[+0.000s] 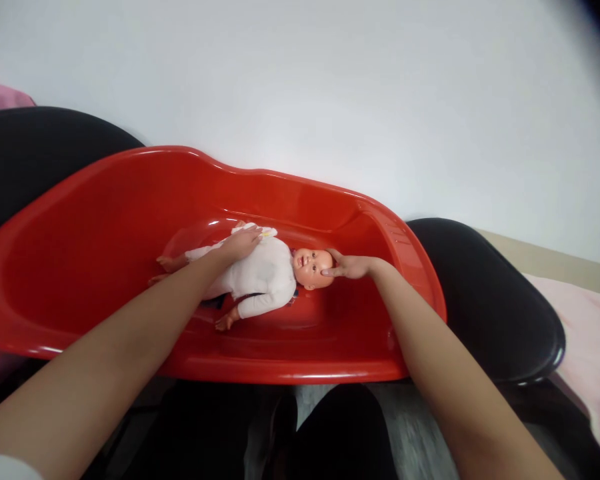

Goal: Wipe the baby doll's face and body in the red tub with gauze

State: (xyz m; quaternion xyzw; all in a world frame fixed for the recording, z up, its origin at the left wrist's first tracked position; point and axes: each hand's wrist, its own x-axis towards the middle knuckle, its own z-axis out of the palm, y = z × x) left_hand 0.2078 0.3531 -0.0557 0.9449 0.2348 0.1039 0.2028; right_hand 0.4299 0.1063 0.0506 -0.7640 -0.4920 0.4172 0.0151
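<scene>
A baby doll in a white long-sleeved outfit lies on its back inside a red baby bathtub. Its head points right and its bare feet point left. My right hand grips the crown of the doll's head, thumb on the forehead and the other fingers partly hidden behind it. Fairly flat, my left hand rests on the doll's far side by its far arm, next to a white piece of fabric with a yellow mark. A greyish patch shows on the doll's chest.
Black rounded seats show on both sides of the tub, which stands against a white wall. Pink fabric lies at the right, with more at the far left. My dark-clothed legs are below the tub's near rim.
</scene>
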